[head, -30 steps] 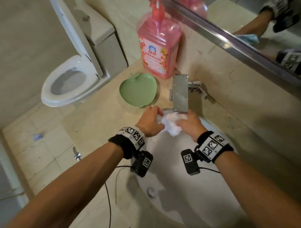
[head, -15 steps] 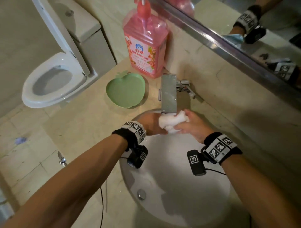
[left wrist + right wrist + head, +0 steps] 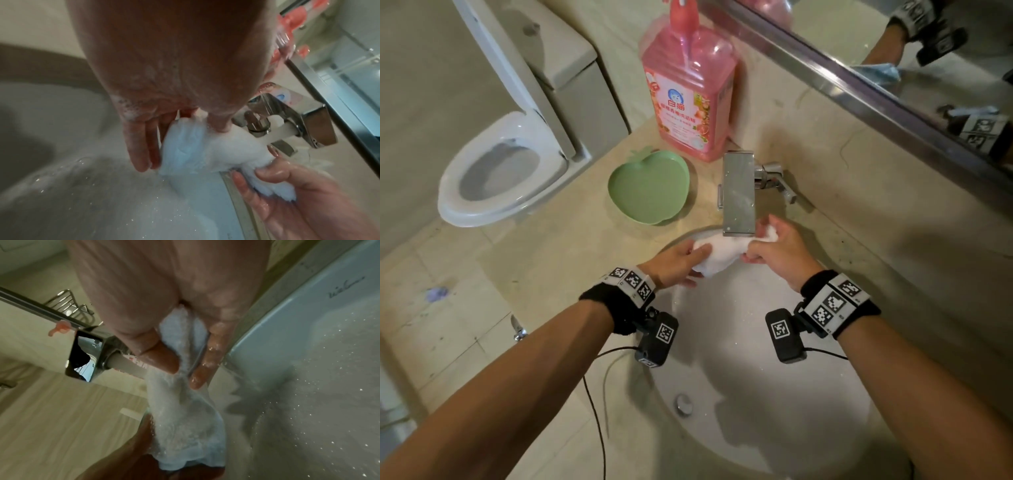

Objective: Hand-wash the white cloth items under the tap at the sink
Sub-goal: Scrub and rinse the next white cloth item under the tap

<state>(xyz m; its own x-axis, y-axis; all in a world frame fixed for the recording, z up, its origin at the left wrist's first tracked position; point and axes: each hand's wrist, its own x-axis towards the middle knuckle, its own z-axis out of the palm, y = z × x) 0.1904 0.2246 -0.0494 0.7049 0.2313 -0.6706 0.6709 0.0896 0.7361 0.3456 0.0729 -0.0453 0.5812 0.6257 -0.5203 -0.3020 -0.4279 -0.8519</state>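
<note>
A wet white cloth (image 3: pixel 722 251) is stretched between both hands just under the square chrome tap (image 3: pixel 738 195), over the back of the white sink (image 3: pixel 756 394). My left hand (image 3: pixel 697 263) pinches its left end, thumb on top and fingers beneath (image 3: pixel 141 146). My right hand (image 3: pixel 756 251) grips the right end, a tuft poking out above the fist. In the left wrist view water runs from the tap (image 3: pixel 287 116) onto the cloth (image 3: pixel 201 146). In the right wrist view the cloth (image 3: pixel 185 418) hangs from my wet fingers (image 3: pixel 164 358). Suds cling to my left palm.
A green apple-shaped dish (image 3: pixel 650 186) and a pink soap bottle (image 3: pixel 688 92) stand on the counter left of the tap. A toilet (image 3: pixel 503 171) is beyond the counter's left edge. The mirror (image 3: pixel 893 51) runs along the back wall. Droplets speckle the basin around the drain (image 3: pixel 683 404).
The cloth was bunched up between my hands; now it is pulled out lengthwise. My right hand has shifted right, beside the spout, and my left hand has drawn back to the left.
</note>
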